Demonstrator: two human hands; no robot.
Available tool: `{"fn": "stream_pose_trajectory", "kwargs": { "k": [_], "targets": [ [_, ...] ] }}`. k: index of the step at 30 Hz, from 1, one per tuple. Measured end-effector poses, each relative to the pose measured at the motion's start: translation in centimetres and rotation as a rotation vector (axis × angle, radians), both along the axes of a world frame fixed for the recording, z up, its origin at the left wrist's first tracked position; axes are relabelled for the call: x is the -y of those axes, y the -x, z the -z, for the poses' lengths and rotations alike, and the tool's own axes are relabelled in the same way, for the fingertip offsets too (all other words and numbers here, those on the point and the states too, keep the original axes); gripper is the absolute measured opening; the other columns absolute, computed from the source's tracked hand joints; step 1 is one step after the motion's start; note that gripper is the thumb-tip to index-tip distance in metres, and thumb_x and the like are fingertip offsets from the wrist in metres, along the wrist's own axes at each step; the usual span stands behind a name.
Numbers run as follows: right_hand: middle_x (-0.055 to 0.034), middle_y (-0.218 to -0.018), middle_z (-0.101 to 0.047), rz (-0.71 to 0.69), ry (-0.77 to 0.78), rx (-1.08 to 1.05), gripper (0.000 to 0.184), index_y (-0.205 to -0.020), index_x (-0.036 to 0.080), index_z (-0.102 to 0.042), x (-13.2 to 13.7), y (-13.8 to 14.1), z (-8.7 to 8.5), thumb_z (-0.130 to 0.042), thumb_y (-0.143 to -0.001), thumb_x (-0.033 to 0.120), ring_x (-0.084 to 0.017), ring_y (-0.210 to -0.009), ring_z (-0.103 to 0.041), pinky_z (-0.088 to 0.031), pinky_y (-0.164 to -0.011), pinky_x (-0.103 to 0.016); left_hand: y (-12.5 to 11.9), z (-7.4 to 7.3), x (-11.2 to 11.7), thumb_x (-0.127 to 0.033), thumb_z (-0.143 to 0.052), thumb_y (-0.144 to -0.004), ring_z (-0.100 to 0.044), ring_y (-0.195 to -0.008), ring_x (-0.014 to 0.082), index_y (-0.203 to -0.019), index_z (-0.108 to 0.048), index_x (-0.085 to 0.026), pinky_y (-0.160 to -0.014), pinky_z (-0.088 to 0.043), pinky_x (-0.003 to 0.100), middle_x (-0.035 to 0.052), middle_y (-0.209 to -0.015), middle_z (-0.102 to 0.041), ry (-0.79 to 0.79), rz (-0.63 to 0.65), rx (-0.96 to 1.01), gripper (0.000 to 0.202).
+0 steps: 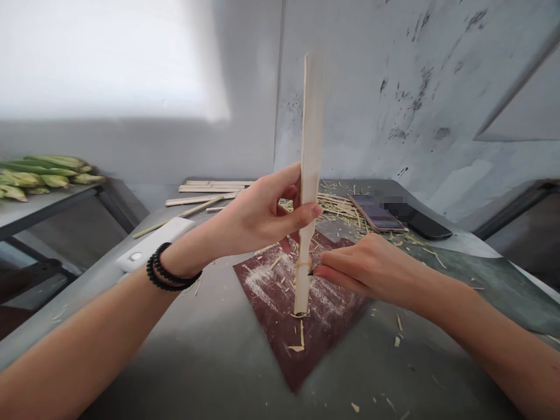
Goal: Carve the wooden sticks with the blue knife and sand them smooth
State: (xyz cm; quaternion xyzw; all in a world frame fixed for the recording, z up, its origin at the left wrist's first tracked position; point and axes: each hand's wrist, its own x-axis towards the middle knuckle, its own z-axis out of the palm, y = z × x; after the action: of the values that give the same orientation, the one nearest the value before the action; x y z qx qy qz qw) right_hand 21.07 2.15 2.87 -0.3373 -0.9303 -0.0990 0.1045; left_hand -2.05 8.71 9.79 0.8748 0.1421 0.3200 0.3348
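The left hand (266, 211) holds the pale strip (311, 146) upright at centre, likely steadying it; the right hand (371, 265), at four o'clock, pinches close beside — whether around anything, I cannot tell. At six, a brown sheet (292, 370) seemingly catches dust (259, 286).

I am facing a pale grey wall (249, 87); dark scuffs (424, 81) are spotting its right, bright light (109, 58) is flooding its upper left, and a side table (44, 206) is standing leftward.

Gray table (196, 367): brown sheet (289, 359) under left fingers (295, 221), strips (210, 188) beyond them, 2 phones (378, 213) beyond right fingers (339, 261), scraps (355, 407) around.
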Motion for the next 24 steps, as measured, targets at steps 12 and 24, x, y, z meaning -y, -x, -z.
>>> {"fn": "stream_pose_trajectory", "kwargs": {
  "k": [12,24],
  "targets": [
    [0.0064,-0.056,-0.051,-0.06,-0.045,0.059,0.044,-0.074,0.021,-0.05,0.01,0.29,0.69,-0.034,-0.11,0.038,-0.009,-0.046,-0.031,-0.015,-0.051,-0.032,0.29,-0.07,-0.08,-0.029,-0.066,-0.097,-0.064,-0.064,0.0131,-0.094,-0.054,-0.024,-0.051,-0.057,0.023,-0.0007,-0.074,-0.061,-0.01,-0.011,0.006,0.013],
    [0.0067,-0.055,-0.049,-0.068,-0.134,0.02,0.044,-0.072,0.021,-0.049,0.0,0.1,0.73,-0.036,-0.11,0.037,-0.009,-0.045,-0.03,-0.014,-0.051,-0.033,0.17,0.0,0.02,-0.027,-0.062,-0.098,-0.061,-0.063,0.0121,-0.093,-0.053,-0.023,-0.051,-0.053,0.023,-0.0016,-0.072,-0.059,-0.021,-0.045,0.0,0.011]
  ]
}}
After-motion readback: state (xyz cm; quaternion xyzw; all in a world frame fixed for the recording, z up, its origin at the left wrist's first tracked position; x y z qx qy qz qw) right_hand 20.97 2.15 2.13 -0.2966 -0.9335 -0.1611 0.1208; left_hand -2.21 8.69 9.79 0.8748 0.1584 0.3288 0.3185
